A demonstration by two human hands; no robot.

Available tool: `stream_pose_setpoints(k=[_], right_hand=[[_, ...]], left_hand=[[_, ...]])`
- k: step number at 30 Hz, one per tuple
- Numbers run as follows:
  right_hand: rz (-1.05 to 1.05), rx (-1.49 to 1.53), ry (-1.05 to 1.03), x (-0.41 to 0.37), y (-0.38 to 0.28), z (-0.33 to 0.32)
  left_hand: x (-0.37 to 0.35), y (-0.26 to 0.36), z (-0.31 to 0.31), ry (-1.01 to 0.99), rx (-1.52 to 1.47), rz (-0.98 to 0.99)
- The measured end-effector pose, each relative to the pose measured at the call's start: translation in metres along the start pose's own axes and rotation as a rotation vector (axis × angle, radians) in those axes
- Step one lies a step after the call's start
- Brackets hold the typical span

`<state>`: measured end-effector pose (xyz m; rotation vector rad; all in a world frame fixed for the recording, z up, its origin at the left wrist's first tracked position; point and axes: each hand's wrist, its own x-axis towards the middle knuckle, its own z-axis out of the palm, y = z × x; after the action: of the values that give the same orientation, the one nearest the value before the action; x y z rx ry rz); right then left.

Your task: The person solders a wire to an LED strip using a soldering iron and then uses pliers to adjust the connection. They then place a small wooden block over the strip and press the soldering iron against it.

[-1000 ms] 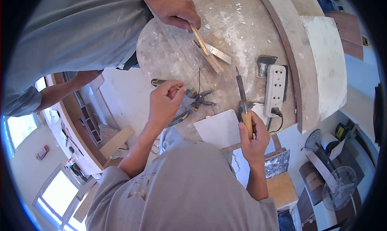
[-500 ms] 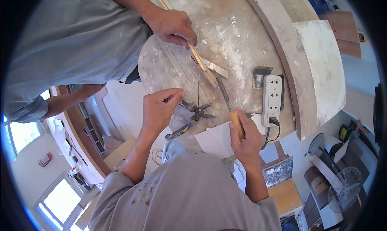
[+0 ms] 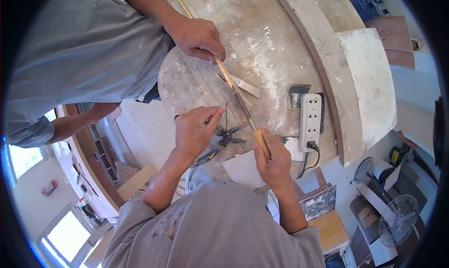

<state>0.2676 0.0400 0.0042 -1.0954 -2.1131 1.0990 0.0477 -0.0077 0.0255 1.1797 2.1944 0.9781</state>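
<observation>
Both hands [image 3: 194, 130] [image 3: 273, 162] curled: wire [image 3: 218, 112], soldering iron [image 3: 258, 138].

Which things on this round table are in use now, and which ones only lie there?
In use: thin red wire in the left hand; wooden-handled soldering iron in the right hand; thin wooden stick in a co-worker's hand.
Lying about: yellow-handled pliers; white square tile; white crumbs.

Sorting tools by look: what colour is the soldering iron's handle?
The handle is light tan wood, gripped by the right hand; head view.
</observation>
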Motion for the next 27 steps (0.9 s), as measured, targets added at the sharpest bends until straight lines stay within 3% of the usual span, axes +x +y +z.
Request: stream_pose_setpoints(k=[27], right_hand=[[-0.017,-0.01,-0.017,0.0017,0.0015,-0.0019]], left_hand=[[0.0039,0.0019,-0.0025,-0.002,0.258,0.205]])
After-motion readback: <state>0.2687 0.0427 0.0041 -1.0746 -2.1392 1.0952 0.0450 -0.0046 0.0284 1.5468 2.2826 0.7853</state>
